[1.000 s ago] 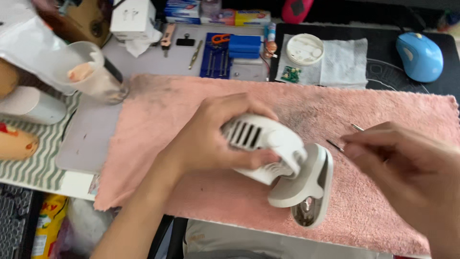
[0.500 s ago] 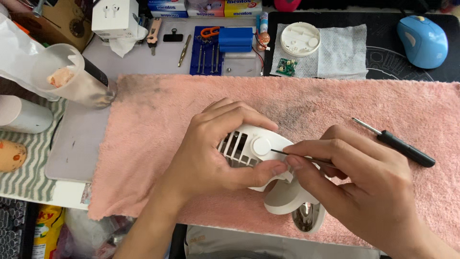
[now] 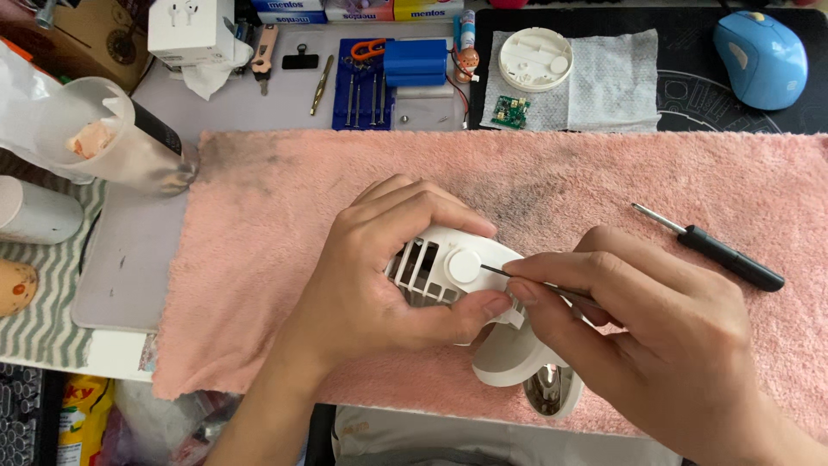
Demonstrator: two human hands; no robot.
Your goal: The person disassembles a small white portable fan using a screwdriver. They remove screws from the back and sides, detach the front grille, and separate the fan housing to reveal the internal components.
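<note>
**Fan Casing Under the Pick, Other Parts Already Out**

Nearest the lower edge: right hand (image 3: 664, 345) pinched shut around a thin metal pick (image 3: 496, 271), tip laid against the round centre cap (image 3: 464, 266) of a small white fan (image 3: 457, 285). Left hand (image 3: 379, 285) wrapped over the slatted grille, fingers curled and thumb pressed to the near rim, steadying the housing on the pink towel (image 3: 285, 216). Handle section of the fan hanging off towards the near towel edge, below the right hand.

Farther right on the towel: a black-handled screwdriver (image 3: 716, 250), lying loose, well apart from both hands.

Beyond the towel, on the tabletop: a blue tray of driver bits (image 3: 362, 95) carrying a blue battery pack (image 3: 416, 62), a small green circuit board (image 3: 509, 110) and a round white cover (image 3: 535, 59) on a paper towel, a blue mouse (image 3: 761, 53) at far right.

Judged from this: partly dismantled, with board, battery and cover apparently out; centre cap and grille not yet off.
</note>
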